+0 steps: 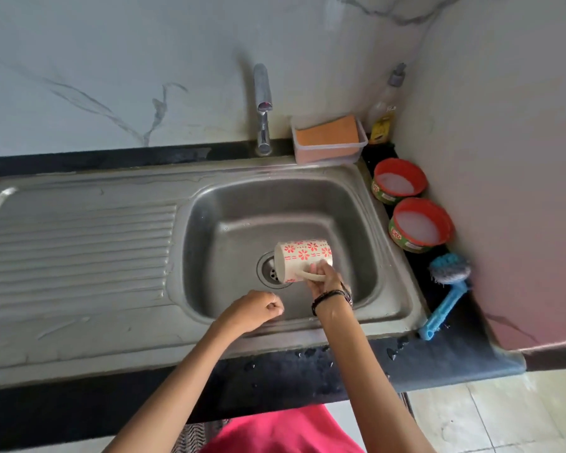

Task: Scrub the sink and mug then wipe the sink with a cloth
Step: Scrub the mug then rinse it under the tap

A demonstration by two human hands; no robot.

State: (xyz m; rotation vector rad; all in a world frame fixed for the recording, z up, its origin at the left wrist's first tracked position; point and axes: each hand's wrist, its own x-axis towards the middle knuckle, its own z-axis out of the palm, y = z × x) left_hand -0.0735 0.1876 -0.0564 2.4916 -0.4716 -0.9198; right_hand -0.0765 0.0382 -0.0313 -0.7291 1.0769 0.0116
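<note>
While the right hand (321,276) grips the mug (303,260) by its handle, fingers curled round the loop, the mug lies tipped on its side low in the sink (402,308), just over the drain (270,269) near the basin's centre, its mouth turned toward nine o'clock. The left hand (254,309) hovers at about seven o'clock from the mug, over the near wall of the basin, fingers curled in loosely and holding nothing that can be seen. No water runs from the tap (262,109) at twelve o'clock. A cloth (327,134) sits in a clear tub (327,152) at one o'clock on the back ledge, two red-rimmed tubs of soap (420,225) stand at three o'clock on the counter, and a blue brush (448,291) lies at four o'clock beside the basin rim. The mug looks like glazed ceramic: stiff, fairly light, likely slick when wet or soapy, and apt to chip if knocked against the steel. The handle gives the surest hold, with the free hand best cupped round the body while scrubbing. Neither hand holds a scrubber, so I judge the scrubbing step is either paused or not begun, and the brush or soap would be the next reach.
</note>
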